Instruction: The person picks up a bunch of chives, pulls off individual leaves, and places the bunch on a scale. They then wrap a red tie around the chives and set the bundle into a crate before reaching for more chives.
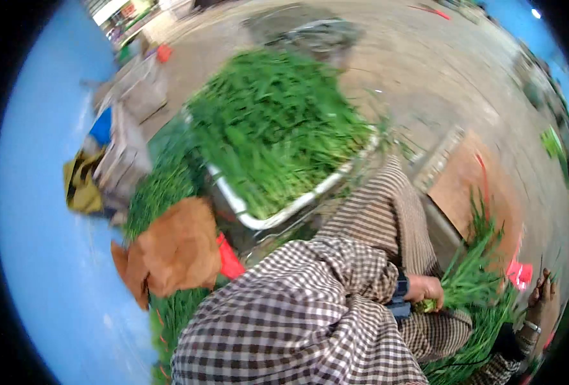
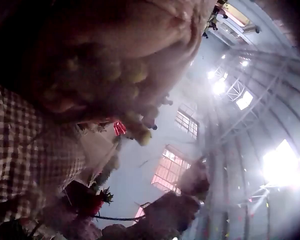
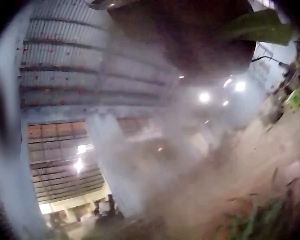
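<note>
In the head view the left hand grips a bunch of leafy green stalks by its pale ends, above the checked clothing of the lap. The left wrist view shows that hand close up, with the round pale stalk ends in its grasp. Off to the right, the other hand is held away from the bunch, fingers loosely spread, with nothing visible in them. A dark, blurred part of the right hand fills the top of the right wrist view, beside a green leaf.
A white-rimmed tub heaped with greens stands ahead. Left of it are more greens and a brown cover. A brown board lies to the right, near pink-red ties. Loose greens lie beneath the right arm.
</note>
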### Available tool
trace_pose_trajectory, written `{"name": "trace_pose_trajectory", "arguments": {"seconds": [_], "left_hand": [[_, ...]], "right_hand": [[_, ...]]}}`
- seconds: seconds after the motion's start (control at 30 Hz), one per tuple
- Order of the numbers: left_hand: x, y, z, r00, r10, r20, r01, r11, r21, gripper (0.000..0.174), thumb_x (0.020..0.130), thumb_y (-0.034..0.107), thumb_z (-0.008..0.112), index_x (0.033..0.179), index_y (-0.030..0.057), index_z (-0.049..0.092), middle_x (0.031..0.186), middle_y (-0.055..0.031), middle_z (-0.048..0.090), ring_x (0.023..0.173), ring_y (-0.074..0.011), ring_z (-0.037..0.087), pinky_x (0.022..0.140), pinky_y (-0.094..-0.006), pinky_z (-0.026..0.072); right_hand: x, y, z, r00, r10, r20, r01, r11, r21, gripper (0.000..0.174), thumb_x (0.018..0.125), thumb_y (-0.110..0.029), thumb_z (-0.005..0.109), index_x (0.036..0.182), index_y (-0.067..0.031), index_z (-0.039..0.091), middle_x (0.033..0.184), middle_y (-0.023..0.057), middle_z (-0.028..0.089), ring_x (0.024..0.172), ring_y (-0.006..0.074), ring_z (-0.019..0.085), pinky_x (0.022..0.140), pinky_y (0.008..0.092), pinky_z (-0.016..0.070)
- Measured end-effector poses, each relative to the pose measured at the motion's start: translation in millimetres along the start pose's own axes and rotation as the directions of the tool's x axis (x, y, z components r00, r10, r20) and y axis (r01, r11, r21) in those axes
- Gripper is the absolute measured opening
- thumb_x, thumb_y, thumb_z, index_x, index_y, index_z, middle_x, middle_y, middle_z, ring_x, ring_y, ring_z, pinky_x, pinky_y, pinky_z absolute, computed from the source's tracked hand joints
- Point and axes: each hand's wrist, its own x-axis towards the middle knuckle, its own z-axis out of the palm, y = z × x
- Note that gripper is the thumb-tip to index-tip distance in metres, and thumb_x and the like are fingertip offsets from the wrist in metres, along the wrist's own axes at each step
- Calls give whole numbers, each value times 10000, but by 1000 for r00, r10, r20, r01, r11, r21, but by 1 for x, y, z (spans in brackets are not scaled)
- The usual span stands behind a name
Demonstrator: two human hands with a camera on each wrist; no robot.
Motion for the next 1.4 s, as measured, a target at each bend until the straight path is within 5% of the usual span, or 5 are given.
{"name": "trace_pose_trajectory", "arguments": {"seconds": [0.23,0.33,0.83,1.0,1.4], "left_hand": [[106,-30,-69,813,490,314,-513,858,-10,227,854,208,529,942,27,634,1096,-139,518,628,-230,448,576,-407,372],[146,-53,-85,764,572,297,-543,820,-180,248,859,233,540,984,35,623,1067,-117,524,612,-222,431,559,-402,360],[5,27,-51,-34,954,299,-874,-174,455,211,779,104,527,949,36,631,792,-72,578,570,-195,508,515,-356,415],[-4,102,-8,927,343,151,-281,902,-327,110,724,-3,588,831,-22,598,716,-62,595,578,-145,572,476,-238,435],[3,106,18,781,620,-73,-581,764,280,252,706,-4,616,953,-13,566,779,-53,603,634,-120,566,558,-235,459]], "right_hand": [[75,-121,309,2,-600,800,747,-531,-400,265,880,-37,484,1130,19,551,991,129,608,808,181,554,631,265,464],[-3,-153,482,683,-221,696,305,952,4,307,895,-167,494,1143,10,534,819,-15,557,606,38,426,517,177,358],[-86,-111,292,742,-140,656,484,789,-379,388,787,-158,603,1077,88,528,941,178,613,876,236,604,764,352,502],[-135,-67,150,880,-4,474,98,980,-174,454,794,-257,598,1087,86,541,906,182,637,848,251,628,749,338,506],[-65,82,182,982,-179,61,83,698,711,360,831,-326,616,1013,-29,525,960,86,590,827,182,588,696,305,498]]}}
